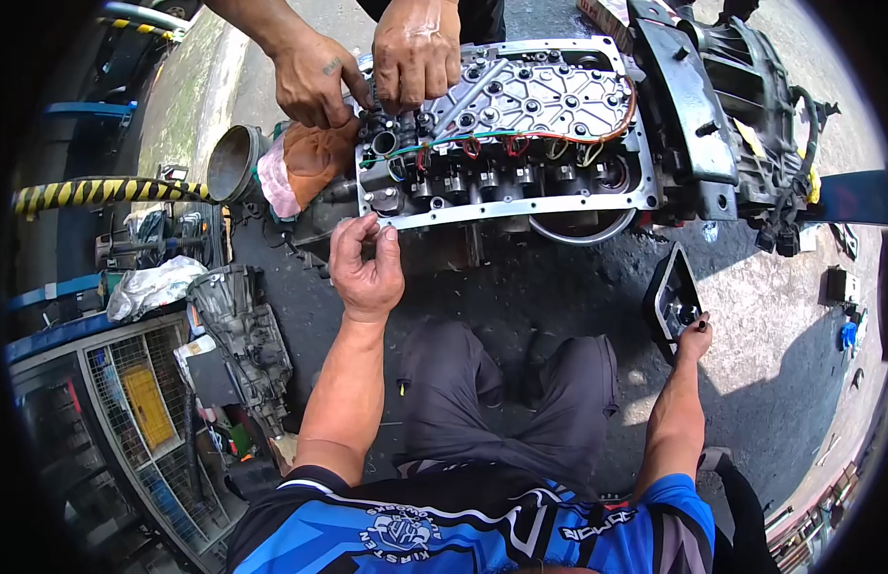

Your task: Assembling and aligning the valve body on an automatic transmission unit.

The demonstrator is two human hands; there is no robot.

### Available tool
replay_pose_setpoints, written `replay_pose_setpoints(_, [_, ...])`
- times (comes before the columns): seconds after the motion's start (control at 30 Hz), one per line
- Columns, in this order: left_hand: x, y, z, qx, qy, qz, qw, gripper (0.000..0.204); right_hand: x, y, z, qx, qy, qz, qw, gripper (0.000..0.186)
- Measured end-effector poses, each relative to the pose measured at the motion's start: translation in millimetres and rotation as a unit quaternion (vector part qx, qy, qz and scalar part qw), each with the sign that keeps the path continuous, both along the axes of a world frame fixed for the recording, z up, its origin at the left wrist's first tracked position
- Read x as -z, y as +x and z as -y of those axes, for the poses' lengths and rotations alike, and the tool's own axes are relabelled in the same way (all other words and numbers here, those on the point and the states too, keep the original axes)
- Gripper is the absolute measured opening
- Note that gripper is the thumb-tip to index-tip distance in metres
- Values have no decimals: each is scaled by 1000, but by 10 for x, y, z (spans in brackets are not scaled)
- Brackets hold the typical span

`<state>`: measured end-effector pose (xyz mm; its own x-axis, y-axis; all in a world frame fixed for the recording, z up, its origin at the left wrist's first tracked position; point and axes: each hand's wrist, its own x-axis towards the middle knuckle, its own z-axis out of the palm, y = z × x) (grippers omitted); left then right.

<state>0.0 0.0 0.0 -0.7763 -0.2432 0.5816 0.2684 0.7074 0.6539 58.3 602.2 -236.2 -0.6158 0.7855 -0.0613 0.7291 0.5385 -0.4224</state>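
Observation:
In front of me lies an opened transmission [501, 212] with a silver valve body plate [549, 100] and a strip of coloured wires along it. My left hand [366, 273] is at its near left corner, palm up. Its fingers are partly curled, with the thumb apart and nothing visible between them. Low at my right side, my right hand [693, 340] grips the near end of a black, tray-like pan [662, 287] with raised edges. Across from me, another person's two hands [315, 81] press at the far left part of the valve body.
A stained cloth [305, 167] and a metal cylinder [233, 163] stand left of the transmission. Another gearbox [238, 330] is on the floor at left, beside a wire-mesh cabinet [138, 402]. A large dark transmission assembly [741, 115] stands at the right. Striped yellow-black tape [109, 194] crosses the left.

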Motion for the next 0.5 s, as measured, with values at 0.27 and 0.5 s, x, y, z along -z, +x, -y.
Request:
replay_pose_setpoints(0.27, [359,-127,370,-28,13,-106,994,23,807,142,179,-48,41,-79,995,50])
replay_pose_setpoints(0.5, [316,-327,463,22,107,-115,987,16,1213,553,457,-126,51,-85,987,41])
